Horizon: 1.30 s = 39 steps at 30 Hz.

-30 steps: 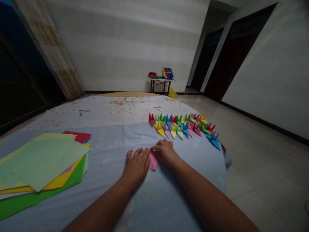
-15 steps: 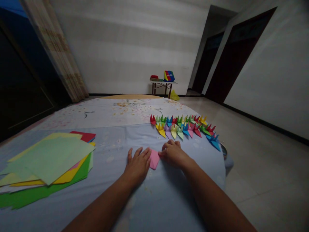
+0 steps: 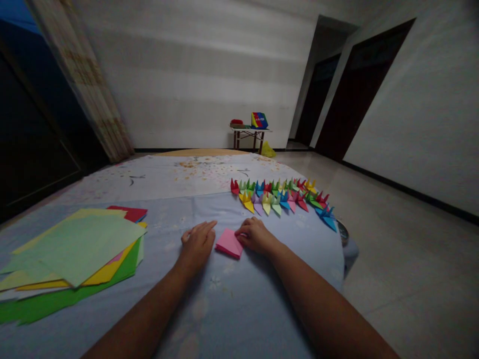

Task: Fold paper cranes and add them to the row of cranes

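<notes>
A folded pink paper [image 3: 228, 243] lies flat on the light blue cloth [image 3: 239, 294] in front of me. My right hand [image 3: 255, 235] has its fingers curled and pressed on the pink paper's right edge. My left hand [image 3: 196, 244] rests flat on the cloth just left of the paper, fingers stretched out and together, holding nothing. Beyond the hands, two rows of folded paper cranes [image 3: 280, 197] in many colours stand on the cloth.
A loose stack of coloured paper sheets [image 3: 71, 254] lies at the left, pale green on top. A white patterned cloth [image 3: 175, 174] covers the far part. The surface ends at the right, with tiled floor [image 3: 404, 249] beyond. A small table [image 3: 249, 135] stands by the far wall.
My left hand has slid left off the pink paper, which now shows as a wider flat shape. My right hand stays on its right edge. The view shifted slightly.
</notes>
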Each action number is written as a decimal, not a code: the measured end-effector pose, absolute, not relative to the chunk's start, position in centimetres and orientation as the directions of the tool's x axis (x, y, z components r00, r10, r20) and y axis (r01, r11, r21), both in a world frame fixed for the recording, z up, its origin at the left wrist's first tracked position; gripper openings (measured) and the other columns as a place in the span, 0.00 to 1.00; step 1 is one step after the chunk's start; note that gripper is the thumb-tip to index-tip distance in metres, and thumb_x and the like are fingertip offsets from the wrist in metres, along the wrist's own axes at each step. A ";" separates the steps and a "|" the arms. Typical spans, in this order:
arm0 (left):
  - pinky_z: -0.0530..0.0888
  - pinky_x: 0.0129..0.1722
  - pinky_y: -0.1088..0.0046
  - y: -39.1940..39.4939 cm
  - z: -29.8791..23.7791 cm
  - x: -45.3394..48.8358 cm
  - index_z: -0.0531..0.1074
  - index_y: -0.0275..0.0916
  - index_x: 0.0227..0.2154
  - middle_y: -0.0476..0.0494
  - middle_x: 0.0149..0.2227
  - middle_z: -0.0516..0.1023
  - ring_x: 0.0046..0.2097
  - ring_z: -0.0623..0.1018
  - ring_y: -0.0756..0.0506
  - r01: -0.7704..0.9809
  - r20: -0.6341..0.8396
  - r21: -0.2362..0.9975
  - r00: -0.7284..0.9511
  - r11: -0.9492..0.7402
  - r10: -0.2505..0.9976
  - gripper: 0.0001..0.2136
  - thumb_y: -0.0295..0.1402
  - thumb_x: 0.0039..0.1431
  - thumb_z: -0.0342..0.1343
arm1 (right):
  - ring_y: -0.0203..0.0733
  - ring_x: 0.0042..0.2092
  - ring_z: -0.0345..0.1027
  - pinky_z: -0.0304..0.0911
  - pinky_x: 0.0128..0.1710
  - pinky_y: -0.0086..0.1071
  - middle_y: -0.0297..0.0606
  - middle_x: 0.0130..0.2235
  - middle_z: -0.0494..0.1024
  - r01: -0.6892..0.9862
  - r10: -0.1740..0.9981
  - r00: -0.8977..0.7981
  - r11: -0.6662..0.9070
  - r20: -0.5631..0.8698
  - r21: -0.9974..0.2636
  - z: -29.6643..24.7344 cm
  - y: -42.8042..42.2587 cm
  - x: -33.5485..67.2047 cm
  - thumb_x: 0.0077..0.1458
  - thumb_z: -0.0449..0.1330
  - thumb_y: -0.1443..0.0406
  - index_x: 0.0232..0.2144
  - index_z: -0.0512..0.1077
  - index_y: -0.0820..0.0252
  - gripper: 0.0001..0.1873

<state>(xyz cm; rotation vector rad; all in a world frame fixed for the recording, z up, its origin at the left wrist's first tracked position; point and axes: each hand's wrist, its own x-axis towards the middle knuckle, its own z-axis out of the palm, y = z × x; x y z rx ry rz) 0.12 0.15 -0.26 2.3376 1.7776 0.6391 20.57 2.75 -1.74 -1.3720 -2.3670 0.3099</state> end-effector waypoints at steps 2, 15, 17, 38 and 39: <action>0.56 0.52 0.56 0.0 0.1 -0.3 0.67 0.41 0.49 0.41 0.51 0.71 0.54 0.66 0.43 0.895 0.267 0.353 0.182 -0.272 0.946 0.19 0.31 0.61 0.35 | 0.41 0.42 0.59 0.50 0.40 0.34 0.39 0.38 0.72 0.791 0.871 -0.441 0.492 0.218 -0.365 -1.7 2.7 20.5 0.52 0.57 0.62 0.36 0.76 0.52 0.10; 0.55 0.51 0.55 -2.8 -0.5 1.8 0.69 0.41 0.46 0.41 0.49 0.72 0.52 0.66 0.40 0.885 0.295 0.104 0.409 -0.454 0.864 0.15 0.30 0.58 0.44 | 0.44 0.46 0.55 0.47 0.42 0.37 0.40 0.42 0.69 0.826 0.864 -0.429 0.494 0.265 -0.273 -1.6 2.5 19.5 0.55 0.55 0.61 0.41 0.72 0.51 0.12; 0.55 0.52 0.54 -2.9 -0.5 1.9 0.69 0.40 0.47 0.41 0.50 0.72 0.53 0.65 0.40 0.887 0.281 0.092 0.413 -0.453 0.866 0.16 0.29 0.58 0.43 | 0.45 0.48 0.52 0.47 0.43 0.38 0.39 0.48 0.67 0.820 0.849 -0.456 0.518 0.267 -0.245 -1.7 2.4 19.1 0.56 0.54 0.62 0.46 0.69 0.47 0.15; 0.44 0.57 0.50 -4.9 -0.5 1.5 0.68 0.38 0.49 0.39 0.53 0.70 0.59 0.60 0.39 0.903 0.186 0.016 0.418 -0.428 0.889 0.18 0.32 0.59 0.42 | 0.46 0.47 0.52 0.45 0.42 0.39 0.40 0.46 0.67 0.847 0.868 -0.468 0.494 0.165 -0.198 -0.9 1.8 18.3 0.56 0.53 0.63 0.48 0.67 0.44 0.17; 0.45 0.56 0.50 -4.8 -0.5 1.4 0.68 0.39 0.50 0.40 0.54 0.69 0.59 0.60 0.39 0.904 0.200 0.023 0.415 -0.427 0.888 0.18 0.32 0.59 0.41 | 0.46 0.47 0.52 0.45 0.42 0.38 0.40 0.45 0.67 0.845 0.866 -0.473 0.498 0.163 -0.193 -0.8 1.7 18.3 0.55 0.53 0.64 0.47 0.68 0.46 0.16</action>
